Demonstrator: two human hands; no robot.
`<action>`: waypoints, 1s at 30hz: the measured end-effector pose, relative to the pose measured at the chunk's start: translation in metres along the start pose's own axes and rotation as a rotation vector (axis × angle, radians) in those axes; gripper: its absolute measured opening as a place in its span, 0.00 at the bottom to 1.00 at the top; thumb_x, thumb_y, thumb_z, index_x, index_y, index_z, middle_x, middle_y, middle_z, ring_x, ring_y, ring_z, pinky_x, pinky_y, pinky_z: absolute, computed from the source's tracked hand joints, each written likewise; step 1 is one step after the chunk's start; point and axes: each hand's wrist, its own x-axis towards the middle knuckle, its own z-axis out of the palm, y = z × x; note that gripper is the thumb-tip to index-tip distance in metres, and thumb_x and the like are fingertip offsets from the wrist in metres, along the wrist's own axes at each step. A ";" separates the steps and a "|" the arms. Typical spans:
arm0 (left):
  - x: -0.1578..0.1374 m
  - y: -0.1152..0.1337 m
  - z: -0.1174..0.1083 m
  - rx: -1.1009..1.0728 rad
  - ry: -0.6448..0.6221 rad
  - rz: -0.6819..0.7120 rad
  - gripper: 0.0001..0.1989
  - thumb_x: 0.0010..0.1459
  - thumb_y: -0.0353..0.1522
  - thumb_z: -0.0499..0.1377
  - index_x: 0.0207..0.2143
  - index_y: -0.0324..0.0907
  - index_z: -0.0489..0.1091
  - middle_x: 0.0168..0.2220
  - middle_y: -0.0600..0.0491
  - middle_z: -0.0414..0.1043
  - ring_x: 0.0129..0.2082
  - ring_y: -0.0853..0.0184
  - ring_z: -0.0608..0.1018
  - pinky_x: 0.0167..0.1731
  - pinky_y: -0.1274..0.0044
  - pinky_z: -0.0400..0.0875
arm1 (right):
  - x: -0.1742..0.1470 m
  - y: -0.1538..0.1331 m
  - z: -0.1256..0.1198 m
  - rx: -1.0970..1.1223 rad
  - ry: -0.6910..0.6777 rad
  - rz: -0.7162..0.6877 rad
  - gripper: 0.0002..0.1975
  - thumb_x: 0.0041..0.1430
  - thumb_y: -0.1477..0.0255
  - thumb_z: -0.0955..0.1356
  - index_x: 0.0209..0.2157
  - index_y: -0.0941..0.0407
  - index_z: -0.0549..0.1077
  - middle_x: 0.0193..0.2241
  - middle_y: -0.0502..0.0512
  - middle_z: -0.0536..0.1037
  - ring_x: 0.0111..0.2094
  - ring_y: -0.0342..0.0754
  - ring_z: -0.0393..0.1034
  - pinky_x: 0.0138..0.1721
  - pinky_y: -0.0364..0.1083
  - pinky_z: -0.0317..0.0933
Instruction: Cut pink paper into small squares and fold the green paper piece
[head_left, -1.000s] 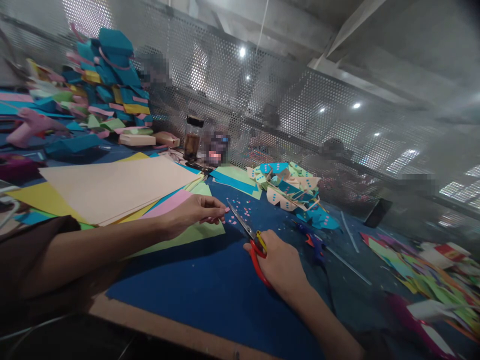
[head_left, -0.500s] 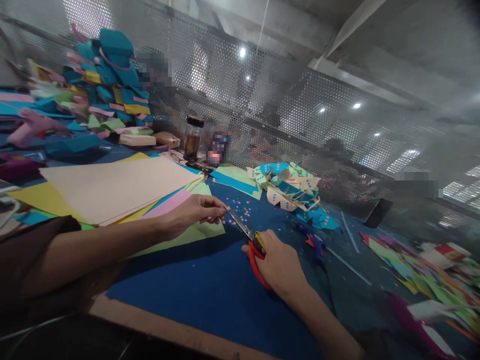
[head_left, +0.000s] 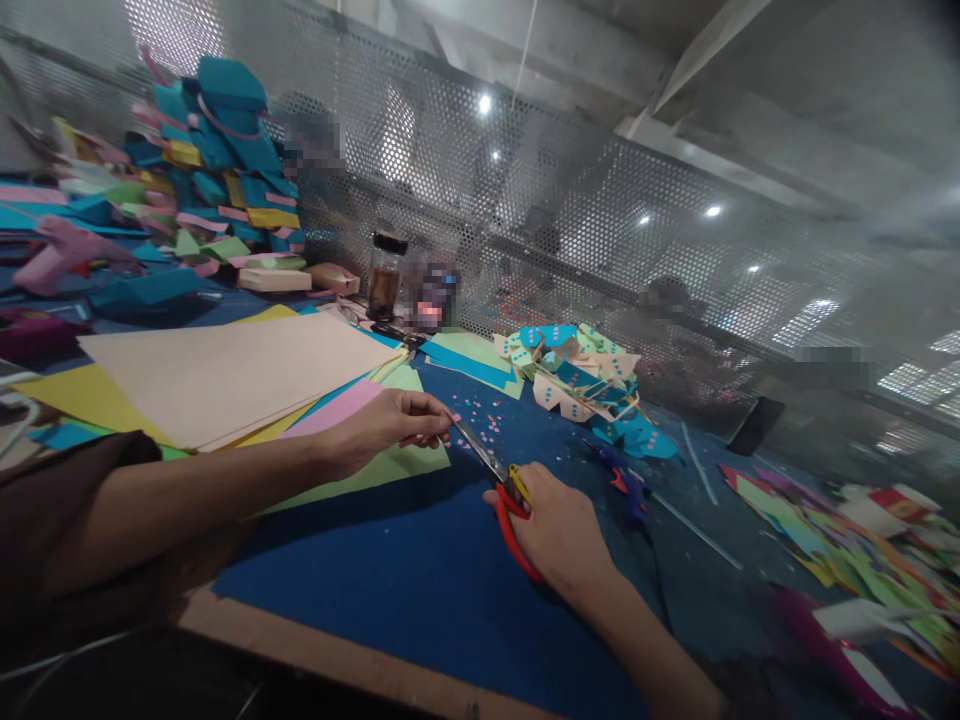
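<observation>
My right hand (head_left: 559, 525) is wrapped round the red and yellow handles of a pair of scissors (head_left: 513, 530). The blades point up and left, and their tips reach the fingertips of my left hand (head_left: 397, 428). Those fingers are pinched together; whatever lies between them is too small to make out. Tiny pink and blue paper bits (head_left: 484, 420) are scattered on the blue table just beyond the blades. Under my left hand lies a light green sheet (head_left: 405, 465), with a pink sheet (head_left: 352, 405) showing behind it.
Large cream sheets (head_left: 240, 375) lie at the left. Folded dotted paper pieces (head_left: 577, 375) are heaped beyond the scissors. A blue glue gun (head_left: 630, 490) lies to the right, near a glue stick (head_left: 697, 530). A lidded jar (head_left: 386, 280) and a blue paper model (head_left: 225, 130) stand at the back.
</observation>
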 end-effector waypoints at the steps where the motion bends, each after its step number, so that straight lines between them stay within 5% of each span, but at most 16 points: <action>1: 0.000 0.000 0.000 -0.004 -0.001 -0.001 0.11 0.55 0.38 0.63 0.37 0.40 0.74 0.29 0.53 0.73 0.28 0.70 0.68 0.25 0.77 0.53 | 0.000 0.000 0.000 -0.003 -0.001 0.000 0.15 0.63 0.56 0.66 0.32 0.53 0.70 0.31 0.49 0.76 0.29 0.48 0.73 0.26 0.46 0.47; 30: 0.001 -0.004 -0.003 -0.030 -0.006 0.010 0.12 0.55 0.41 0.65 0.33 0.40 0.75 0.30 0.53 0.75 0.30 0.69 0.71 0.35 0.75 0.63 | 0.001 0.005 0.001 -0.053 0.008 0.021 0.14 0.64 0.58 0.66 0.31 0.53 0.70 0.30 0.49 0.75 0.29 0.48 0.73 0.26 0.46 0.46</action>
